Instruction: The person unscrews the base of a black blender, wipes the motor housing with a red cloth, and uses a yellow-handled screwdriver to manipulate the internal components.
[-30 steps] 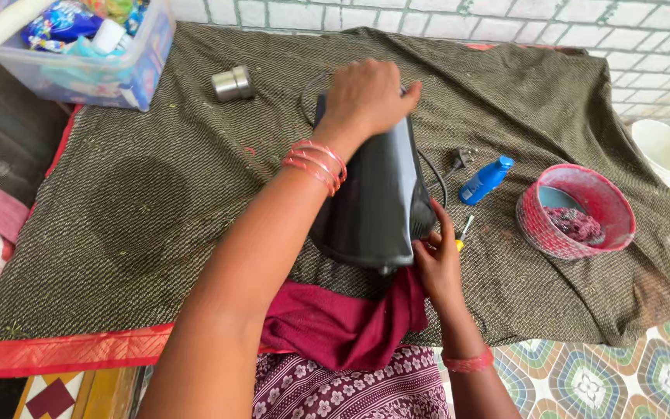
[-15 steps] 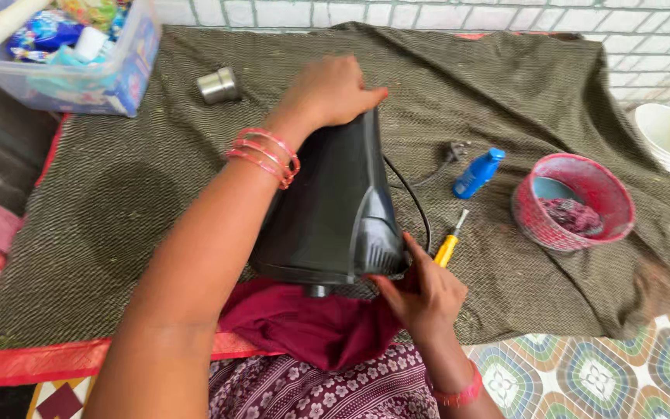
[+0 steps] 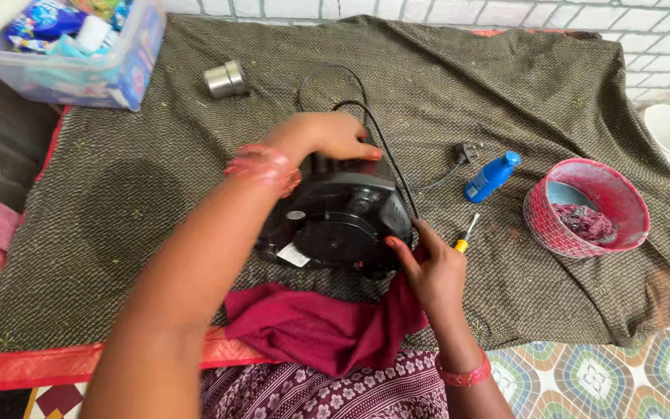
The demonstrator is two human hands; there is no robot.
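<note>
On woven cloth (image 3: pixel 157 194), both hands (image 3: pixel 327 136) grip a glossy black appliance base (image 3: pixel 335 221).

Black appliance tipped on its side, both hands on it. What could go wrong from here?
1. The black appliance lies tipped near the table's front edge; if the left hand or right hand slips, it could roll off toward the lap.
2. Its cord trails loose to the plug and may snag.
3. The screwdriver beside the right hand could get knocked off.
</note>
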